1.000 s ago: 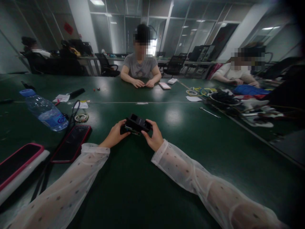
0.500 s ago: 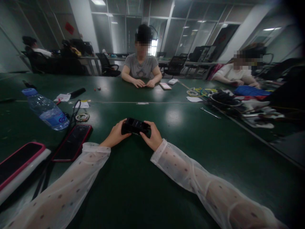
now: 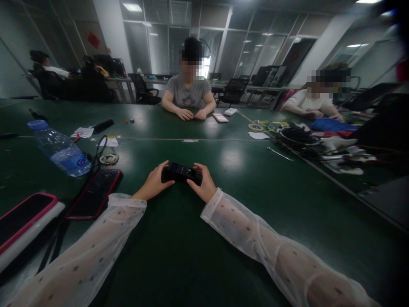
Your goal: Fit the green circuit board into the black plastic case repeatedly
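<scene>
Between my two hands is a small black boxy device with a lit screen; its exact kind I cannot make out. My left hand grips its left end, fingers behind and thumb along the near edge. At the other end, my right hand holds it the same way, with the thumb at the lower near corner. White specks show on the dark screen, which faces up toward me. Both forearms wear sheer white dotted sleeves.
Left of my hands lie a red-cased phone, another phone on a white object, a water bottle and a bracelet-like ring. A wrench and a cable heap lie right. A person sits opposite.
My view has shifted slightly, so the table things sit a little lower and further left. The device's screen shows a different pattern. Both hands keep their hold.
</scene>
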A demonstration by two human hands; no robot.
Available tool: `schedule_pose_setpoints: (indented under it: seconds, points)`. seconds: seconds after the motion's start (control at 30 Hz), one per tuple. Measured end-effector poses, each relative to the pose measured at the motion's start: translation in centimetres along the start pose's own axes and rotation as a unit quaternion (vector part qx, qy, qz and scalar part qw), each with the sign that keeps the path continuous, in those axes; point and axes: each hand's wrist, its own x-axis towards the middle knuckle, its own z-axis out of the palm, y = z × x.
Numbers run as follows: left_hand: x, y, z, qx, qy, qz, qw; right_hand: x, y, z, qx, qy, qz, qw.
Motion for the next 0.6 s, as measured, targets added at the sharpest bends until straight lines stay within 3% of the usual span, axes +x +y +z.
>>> schedule_pose_setpoints:
  seconds: [0.2, 0.37, 0.6]
  points:
    - [0.05, -0.04, -0.03, 0.011, -0.004, 0.008, 1.000, 0.01, -0.22, -0.05, 0.009, 0.012, 0.019, 1.000]
    - [0.13, -0.53, 0.19, 0.011, 0.005, 0.010, 1.000, 0.06, -0.88, -0.39, -0.046, -0.029, 0.003, 0.999]
    - [0.14, -0.61, 0.17, 0.025, 0.000, 0.009, 1.000, -0.02, -0.47, -0.41, -0.060, -0.062, 0.034, 0.996]
